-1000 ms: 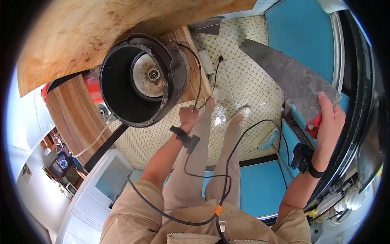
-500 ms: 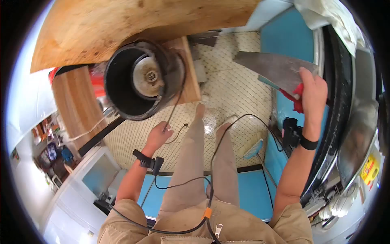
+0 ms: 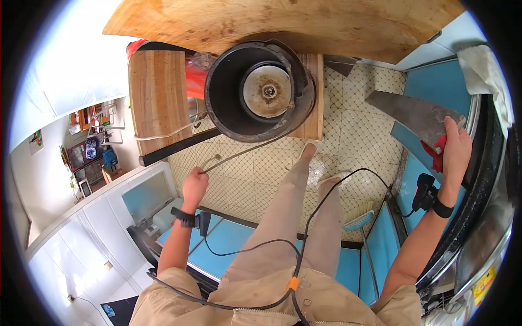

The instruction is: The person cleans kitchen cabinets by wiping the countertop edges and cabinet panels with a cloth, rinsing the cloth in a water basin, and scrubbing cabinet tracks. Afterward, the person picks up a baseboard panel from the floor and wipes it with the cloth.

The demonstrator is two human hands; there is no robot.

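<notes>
A dark cord (image 3: 247, 150) runs from the side of a black round appliance (image 3: 223, 89) down to my left hand (image 3: 194, 187), which is closed on it below and left of the appliance. The appliance has an open top with a stained metal plate (image 3: 268, 91) inside and stands on a wooden surface (image 3: 314, 108). On the right, my right hand (image 3: 457, 146) grips a flat grey slab (image 3: 416, 115) at its right end. Some red cloth (image 3: 433, 157) is bunched under the fingers of this hand.
A large wooden board (image 3: 283, 24) spans the top. A wooden stool-like surface (image 3: 157, 92) is at left. A blue brush (image 3: 359, 220) stands on the tiled floor (image 3: 239, 179), near blue cabinets (image 3: 380, 244). White cloth (image 3: 484, 76) hangs at upper right.
My left hand has moved left and away from the appliance, drawing the cord out straighter. The view has shifted, so the appliance appears farther right. My right hand still holds the slab.
</notes>
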